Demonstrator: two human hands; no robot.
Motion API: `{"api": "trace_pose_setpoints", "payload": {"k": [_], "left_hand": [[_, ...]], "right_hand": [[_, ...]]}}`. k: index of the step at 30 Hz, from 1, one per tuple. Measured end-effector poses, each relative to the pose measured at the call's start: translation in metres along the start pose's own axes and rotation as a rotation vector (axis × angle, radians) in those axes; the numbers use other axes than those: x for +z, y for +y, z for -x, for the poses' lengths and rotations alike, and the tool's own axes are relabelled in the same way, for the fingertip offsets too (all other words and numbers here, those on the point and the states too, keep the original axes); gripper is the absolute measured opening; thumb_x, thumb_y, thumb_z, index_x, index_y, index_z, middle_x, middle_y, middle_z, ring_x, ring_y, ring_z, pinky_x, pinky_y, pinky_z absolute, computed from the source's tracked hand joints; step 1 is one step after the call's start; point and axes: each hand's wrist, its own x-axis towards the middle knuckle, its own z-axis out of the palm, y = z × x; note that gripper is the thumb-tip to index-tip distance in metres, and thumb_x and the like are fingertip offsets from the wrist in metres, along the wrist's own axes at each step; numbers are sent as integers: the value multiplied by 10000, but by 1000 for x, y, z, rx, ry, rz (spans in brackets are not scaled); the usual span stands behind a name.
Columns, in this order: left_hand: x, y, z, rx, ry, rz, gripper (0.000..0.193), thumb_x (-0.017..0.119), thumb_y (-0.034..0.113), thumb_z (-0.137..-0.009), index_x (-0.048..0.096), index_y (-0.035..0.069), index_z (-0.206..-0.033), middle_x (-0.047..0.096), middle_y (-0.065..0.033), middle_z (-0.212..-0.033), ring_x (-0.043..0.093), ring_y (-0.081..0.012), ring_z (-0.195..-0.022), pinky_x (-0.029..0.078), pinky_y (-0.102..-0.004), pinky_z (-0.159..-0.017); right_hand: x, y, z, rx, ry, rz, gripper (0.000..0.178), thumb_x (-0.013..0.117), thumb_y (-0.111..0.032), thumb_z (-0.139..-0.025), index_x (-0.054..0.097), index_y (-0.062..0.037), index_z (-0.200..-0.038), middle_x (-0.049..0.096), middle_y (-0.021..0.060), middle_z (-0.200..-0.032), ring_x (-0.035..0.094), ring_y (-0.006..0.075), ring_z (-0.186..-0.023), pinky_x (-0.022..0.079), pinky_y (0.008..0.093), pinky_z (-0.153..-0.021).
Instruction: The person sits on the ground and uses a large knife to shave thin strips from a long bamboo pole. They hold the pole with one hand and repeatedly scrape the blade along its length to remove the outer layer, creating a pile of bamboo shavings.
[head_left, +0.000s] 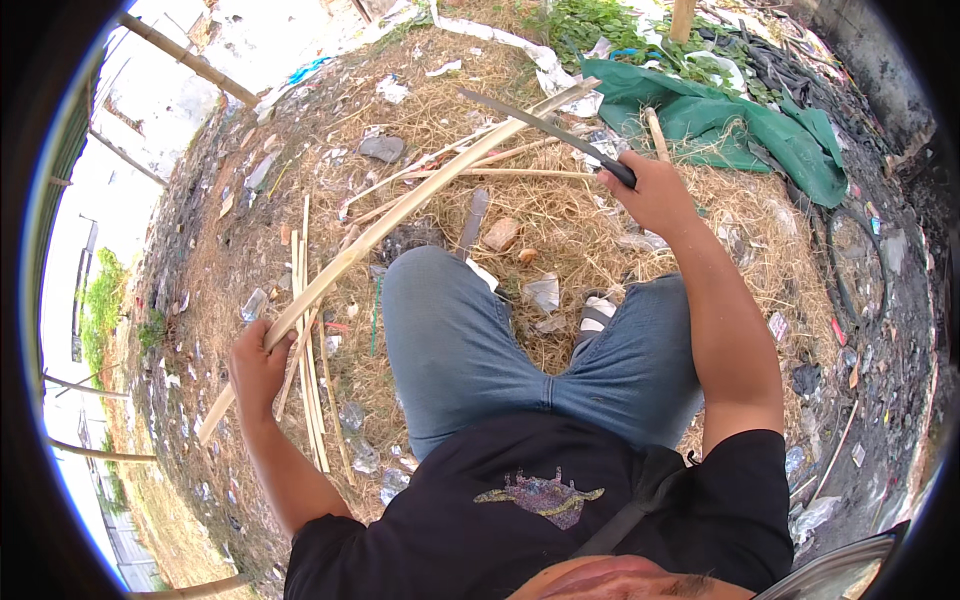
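My left hand (258, 366) is closed around the lower part of a long, pale bamboo strip (392, 222), which slants up and away to the right in front of my knees. In my right hand (650, 190) is the black handle of a knife (548, 128). Its long, dark blade points to the far left and crosses the strip near its far end; whether the two touch I cannot tell. Several thin split bamboo strips (305, 345) lie on the ground beside my left hand. More bamboo pieces (500, 172) lie beneath the held strip.
Dry straw and shavings (560, 215) with scattered litter cover the ground. A green tarp (715, 115) lies crumpled at the far right, a stick of bamboo (656, 135) beside it. Near my left knee is a flat blade-like piece (473, 222). A dark wall (890, 60) stands at far right.
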Motion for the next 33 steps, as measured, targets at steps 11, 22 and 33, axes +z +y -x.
{"api": "trace_pose_setpoints", "payload": {"k": [11,22,33], "left_hand": [[98,210,-156,357,91,88,354,739,427,-889,701,76,-874,706,-184,-778,688,-414,-769,522,-501,-692],[167,234,-186,394,-38,263,334,726,404,-899,703,71,-883,687,-182,-750,682,-396,-751,513,-509,-668],[163,203,-181,387,-13,324,272,716,351,-893,695,81,-875,701,-173,-793,691,-395,-790,533,-512,-711]], "right_hand": [[16,-25,-68,-49,218,31,273,674,-389,-985,682,-117,-998,688,141,-769,677,402,-765,529,504,-690],[44,32,-94,-26,326,235,316,682,-344,-992,610,-54,-887,647,187,-708,641,445,-699,485,522,-614],[39,-19,-95,-63,260,383,203,675,-267,-957,601,-78,-948,708,179,-828,702,407,-787,547,518,-688]]}}
